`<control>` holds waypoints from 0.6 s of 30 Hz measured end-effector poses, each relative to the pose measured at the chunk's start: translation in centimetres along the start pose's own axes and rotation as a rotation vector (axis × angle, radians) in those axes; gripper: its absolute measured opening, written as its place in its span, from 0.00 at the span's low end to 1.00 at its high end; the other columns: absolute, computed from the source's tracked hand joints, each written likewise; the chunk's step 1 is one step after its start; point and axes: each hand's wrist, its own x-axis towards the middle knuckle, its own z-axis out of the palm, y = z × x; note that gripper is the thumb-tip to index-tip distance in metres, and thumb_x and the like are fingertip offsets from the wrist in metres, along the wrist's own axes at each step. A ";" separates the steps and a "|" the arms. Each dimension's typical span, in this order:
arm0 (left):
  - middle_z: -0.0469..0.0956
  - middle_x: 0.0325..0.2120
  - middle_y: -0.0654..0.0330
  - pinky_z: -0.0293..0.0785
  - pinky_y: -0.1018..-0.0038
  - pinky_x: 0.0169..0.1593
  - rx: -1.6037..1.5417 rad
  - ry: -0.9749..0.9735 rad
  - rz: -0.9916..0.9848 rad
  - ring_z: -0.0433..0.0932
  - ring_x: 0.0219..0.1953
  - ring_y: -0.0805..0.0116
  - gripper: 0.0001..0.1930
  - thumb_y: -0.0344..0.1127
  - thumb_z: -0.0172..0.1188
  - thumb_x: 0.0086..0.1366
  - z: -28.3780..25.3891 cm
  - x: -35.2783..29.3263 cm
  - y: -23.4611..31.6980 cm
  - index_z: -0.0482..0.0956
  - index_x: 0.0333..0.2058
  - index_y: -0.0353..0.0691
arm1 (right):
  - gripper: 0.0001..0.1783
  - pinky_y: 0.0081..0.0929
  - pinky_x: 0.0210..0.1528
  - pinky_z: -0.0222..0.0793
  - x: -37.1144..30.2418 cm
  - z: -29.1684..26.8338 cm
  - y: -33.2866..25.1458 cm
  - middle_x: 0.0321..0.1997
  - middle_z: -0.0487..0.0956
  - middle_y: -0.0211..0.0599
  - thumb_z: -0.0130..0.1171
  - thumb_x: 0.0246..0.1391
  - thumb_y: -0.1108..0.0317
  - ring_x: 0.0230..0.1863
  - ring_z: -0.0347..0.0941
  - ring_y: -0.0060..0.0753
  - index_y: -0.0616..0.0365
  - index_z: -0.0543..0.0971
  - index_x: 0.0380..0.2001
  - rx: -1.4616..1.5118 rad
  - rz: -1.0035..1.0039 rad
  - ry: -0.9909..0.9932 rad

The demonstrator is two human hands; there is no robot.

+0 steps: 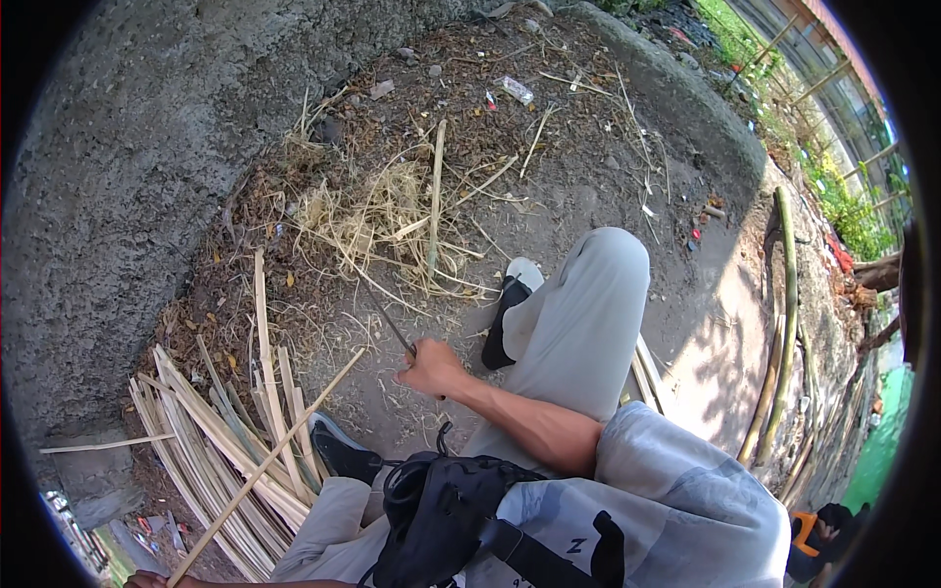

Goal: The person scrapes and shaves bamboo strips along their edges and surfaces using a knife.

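My right hand point(432, 369) is closed around the handle of a knife, in front of my bent right knee. The narrow dark blade point(390, 321) points away and to the left, above the soil. At the lower left edge, my left hand point(147, 580) shows only in part, closed on the near end of a long, thin bamboo strip point(263, 475). That strip slants up to the right, its far end a little left of my right hand. Beneath it lies a bundle of pale split bamboo strips point(211, 446), beside my left shoe point(341, 453).
A rough grey wall point(118, 196) rises on the left. Ahead, a heap of pale shavings point(377, 220) lies on soil with dry leaves and litter. A black bag point(441, 505) rests on my lap. Long poles point(784, 304) lie at right; another person point(831, 534) shows at lower right.
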 end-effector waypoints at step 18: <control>0.70 0.24 0.60 0.67 0.83 0.17 -0.689 0.031 -0.420 0.68 0.17 0.76 0.27 0.52 0.32 0.74 -0.5 0.2 1.0 0.70 0.47 0.31 | 0.16 0.44 0.40 0.72 -0.2 0.2 0.1 0.26 0.79 0.56 0.64 0.38 0.60 0.34 0.78 0.57 0.64 0.77 0.25 -0.055 -0.018 -0.016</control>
